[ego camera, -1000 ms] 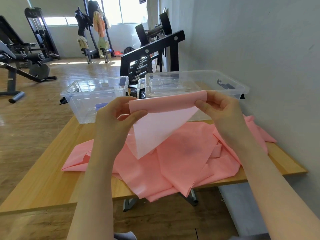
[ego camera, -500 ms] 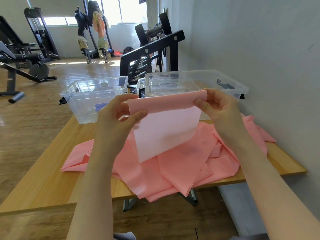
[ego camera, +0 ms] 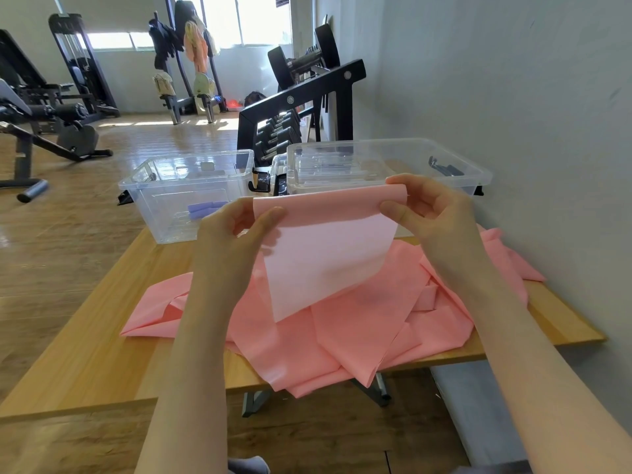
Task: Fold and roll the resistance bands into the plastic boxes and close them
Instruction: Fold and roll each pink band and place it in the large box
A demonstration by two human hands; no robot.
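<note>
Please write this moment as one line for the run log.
left hand: pinches pink band | right hand: pinches band | boxes: open | step: folding

On the desk [ego camera: 85, 364] before us lies a heap of bands [ego camera: 359, 330]. Behind it stand two boxes: the left box [ego camera: 171, 206] and the right box [ego camera: 444, 165] beside the wall [ego camera: 513, 80]. A dumbbell rack [ego camera: 301, 107] stands behind them.

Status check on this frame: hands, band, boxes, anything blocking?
Left hand and right hand each pinch the folded pink band, raised over the pink heap. Both clear boxes open behind. Nothing blocking.
</note>
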